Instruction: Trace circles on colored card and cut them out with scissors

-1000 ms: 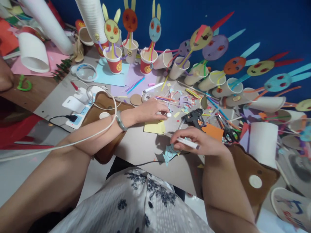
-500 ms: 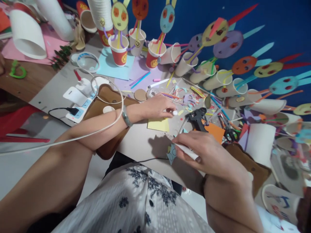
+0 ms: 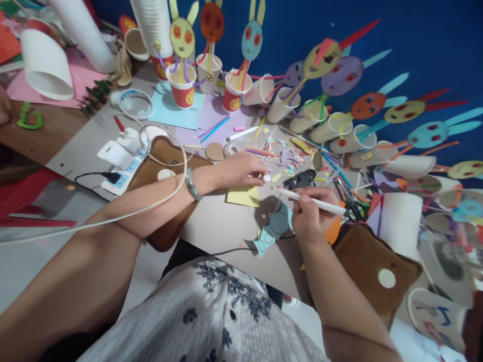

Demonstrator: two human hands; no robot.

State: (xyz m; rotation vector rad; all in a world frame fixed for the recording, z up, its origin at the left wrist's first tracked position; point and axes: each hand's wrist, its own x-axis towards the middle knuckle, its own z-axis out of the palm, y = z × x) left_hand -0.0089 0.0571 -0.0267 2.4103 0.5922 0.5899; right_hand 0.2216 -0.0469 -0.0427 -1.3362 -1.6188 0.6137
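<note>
My left hand (image 3: 243,170) reaches over the table, fingers closed on a small white marker cap (image 3: 266,178), of which only the round end shows. Facing it from the right, my right hand (image 3: 315,208) grips a white marker (image 3: 324,205), its tip pointing left toward the cap with a gap between them. Below the marker lie a blue paper circle (image 3: 279,221) and a blue paper scrap (image 3: 265,242) with drawn rings. Under the left hand is a yellow paper sheet (image 3: 243,197). A black glue gun (image 3: 300,179) lies just behind the right hand.
Paper cups with bunny-faced figures, such as a red cup (image 3: 181,93), line the blue wall. Scissors (image 3: 356,208) and paper scraps lie at right centre. A power strip (image 3: 119,178) sits at left, its white cable (image 3: 166,203) crossing my left forearm. A brown cushion (image 3: 373,261) lies right.
My right hand has lifted and swung the marker so its tip points toward the left hand's cap. The blue circle and scrap are now uncovered. The left hand is nearly still.
</note>
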